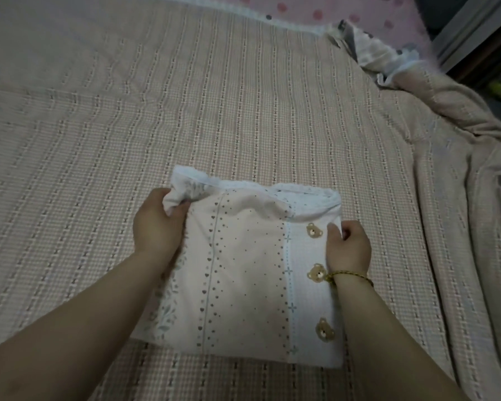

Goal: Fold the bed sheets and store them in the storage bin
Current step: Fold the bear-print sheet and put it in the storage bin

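A folded bed sheet [243, 270], pale pink and white with small hearts, dots and bear faces, lies as a compact rectangle on the bed in front of me. My left hand [156, 224] pinches its far left corner, with cloth bunched between the fingers. At the sheet's right edge, near the top, my right hand [349, 247] grips the cloth with the thumb on top. A thin yellow cord circles my right wrist. No storage bin is in view.
The bed is covered by a beige checked spread [128, 111]. A crumpled beige blanket [451, 146] hangs over the right side. A pink dotted cloth [344, 13] and a bundled white cloth [388, 56] lie at the far edge.
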`<action>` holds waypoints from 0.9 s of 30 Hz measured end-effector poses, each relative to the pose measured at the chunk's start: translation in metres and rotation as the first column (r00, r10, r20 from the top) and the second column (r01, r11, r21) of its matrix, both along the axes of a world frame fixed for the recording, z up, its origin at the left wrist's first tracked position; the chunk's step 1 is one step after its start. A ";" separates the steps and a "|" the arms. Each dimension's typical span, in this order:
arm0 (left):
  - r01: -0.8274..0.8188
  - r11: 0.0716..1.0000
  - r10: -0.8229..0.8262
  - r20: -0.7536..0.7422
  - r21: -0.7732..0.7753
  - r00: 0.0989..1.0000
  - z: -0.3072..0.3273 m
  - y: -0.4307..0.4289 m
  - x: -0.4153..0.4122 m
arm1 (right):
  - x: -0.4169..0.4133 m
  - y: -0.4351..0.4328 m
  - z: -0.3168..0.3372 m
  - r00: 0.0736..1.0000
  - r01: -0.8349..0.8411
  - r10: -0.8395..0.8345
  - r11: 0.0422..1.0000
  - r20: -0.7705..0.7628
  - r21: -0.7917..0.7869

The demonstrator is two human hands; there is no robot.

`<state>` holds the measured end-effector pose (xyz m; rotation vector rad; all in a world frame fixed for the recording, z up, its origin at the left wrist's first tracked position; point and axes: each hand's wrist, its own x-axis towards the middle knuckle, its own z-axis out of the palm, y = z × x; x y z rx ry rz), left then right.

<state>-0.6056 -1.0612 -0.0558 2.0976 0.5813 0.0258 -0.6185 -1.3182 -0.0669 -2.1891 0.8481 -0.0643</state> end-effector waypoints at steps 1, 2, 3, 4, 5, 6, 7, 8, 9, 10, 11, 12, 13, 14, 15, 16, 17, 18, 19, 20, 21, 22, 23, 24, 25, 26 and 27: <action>0.000 1.000 -0.001 0.052 0.022 0.999 0.007 -0.004 0.002 | 0.002 0.000 -0.001 0.999 0.011 -0.009 1.000 0.051 -0.021; -0.008 0.998 0.002 0.101 0.059 0.995 0.011 -0.005 0.007 | 0.004 0.002 -0.001 0.995 0.032 -0.028 0.999 0.093 -0.034; -0.021 0.994 0.006 0.136 0.105 0.991 0.013 -0.007 0.012 | 0.008 0.003 -0.002 0.992 0.053 -0.049 0.998 0.118 -0.035; -0.038 0.983 0.012 0.143 0.182 0.990 0.014 -0.007 0.018 | 0.011 0.004 -0.001 0.990 0.068 -0.062 0.997 0.125 -0.046; -0.049 0.959 0.015 0.122 0.278 0.992 0.013 -0.008 0.020 | 0.014 0.004 -0.002 0.993 0.072 -0.063 0.994 0.098 -0.083; -0.037 0.932 -0.003 0.110 0.361 0.994 0.011 -0.008 0.021 | 0.016 0.005 -0.003 0.997 0.060 -0.053 0.989 0.055 -0.138; 0.011 0.904 -0.063 0.107 0.428 0.992 0.010 -0.011 0.017 | 0.016 0.008 -0.002 1.000 0.030 -0.029 0.978 0.006 -0.205; 0.099 0.872 -0.176 0.118 0.479 0.977 0.007 -0.016 0.011 | 0.015 0.013 0.000 1.000 -0.022 0.017 0.961 -0.020 -0.277; 0.225 0.821 -0.331 0.116 0.524 0.937 0.005 -0.025 0.003 | 0.010 0.023 0.001 0.995 -0.100 0.104 0.934 -0.005 -0.344; 0.369 0.731 -0.490 0.066 0.574 0.869 0.000 -0.033 -0.005 | 0.005 0.036 0.000 0.972 -0.197 0.232 0.875 0.026 -0.442; 0.490 0.618 -0.604 -0.028 0.614 0.797 -0.009 -0.041 -0.011 | 0.001 0.051 -0.005 0.930 -0.300 0.368 0.792 0.022 -0.531; 0.578 0.530 -0.657 -0.130 0.620 0.742 -0.017 -0.046 -0.014 | 0.000 0.064 -0.010 0.872 -0.425 0.488 0.702 -0.049 -0.571; 0.614 0.493 -0.664 -0.190 0.616 0.723 -0.025 -0.052 -0.011 | 0.002 0.073 -0.016 0.812 -0.532 0.565 0.614 -0.146 -0.584; 0.629 0.471 -0.650 -0.238 0.618 0.721 -0.031 -0.057 -0.006 | 0.008 0.076 -0.022 0.773 -0.600 0.586 0.552 -0.242 -0.579; 0.643 0.445 -0.629 -0.293 0.623 0.720 -0.036 -0.060 0.000 | 0.016 0.076 -0.028 0.729 -0.666 0.594 0.502 -0.341 -0.551; 0.624 0.426 -0.608 -0.304 0.655 0.734 -0.043 -0.061 0.006 | 0.023 0.072 -0.032 0.696 -0.712 0.580 0.480 -0.424 -0.512; 0.606 0.430 -0.579 -0.311 0.670 0.754 -0.053 -0.062 0.011 | 0.031 0.067 -0.040 0.679 -0.734 0.551 0.516 -0.486 -0.441; 0.588 0.445 -0.550 -0.312 0.676 0.775 -0.060 -0.063 0.015 | 0.037 0.063 -0.045 0.686 -0.721 0.505 0.569 -0.525 -0.395; 0.569 0.468 -0.517 -0.313 0.676 0.797 -0.067 -0.064 0.020 | 0.043 0.061 -0.051 0.707 -0.691 0.466 0.614 -0.532 -0.380; 0.554 0.490 -0.487 -0.316 0.673 0.814 -0.073 -0.065 0.023 | 0.046 0.061 -0.058 0.739 -0.656 0.441 0.645 -0.510 -0.392; 0.535 0.510 -0.468 -0.305 0.674 0.830 -0.081 -0.064 0.026 | 0.048 0.062 -0.066 0.759 -0.637 0.433 0.651 -0.486 -0.414; 0.521 0.516 -0.465 -0.289 0.680 0.837 -0.086 -0.065 0.027 | 0.049 0.064 -0.071 0.769 -0.629 0.438 0.649 -0.465 -0.429; 0.529 0.517 -0.469 -0.294 0.673 0.833 -0.086 -0.065 0.029 | 0.049 0.065 -0.075 0.770 -0.629 0.445 0.646 -0.457 -0.432; 0.536 0.537 -0.469 -0.297 0.652 0.832 -0.083 -0.066 0.031 | 0.050 0.065 -0.079 0.770 -0.632 0.454 0.643 -0.449 -0.433; 0.522 0.537 -0.470 -0.279 0.663 0.837 -0.082 -0.066 0.033 | 0.051 0.064 -0.079 0.767 -0.636 0.459 0.639 -0.448 -0.433; 0.538 0.515 -0.475 -0.300 0.667 0.827 -0.081 -0.066 0.031 | 0.050 0.064 -0.077 0.766 -0.638 0.459 0.635 -0.450 -0.437; 0.539 0.515 -0.479 -0.298 0.666 0.826 -0.083 -0.065 0.030 | 0.050 0.063 -0.075 0.760 -0.644 0.457 0.631 -0.463 -0.433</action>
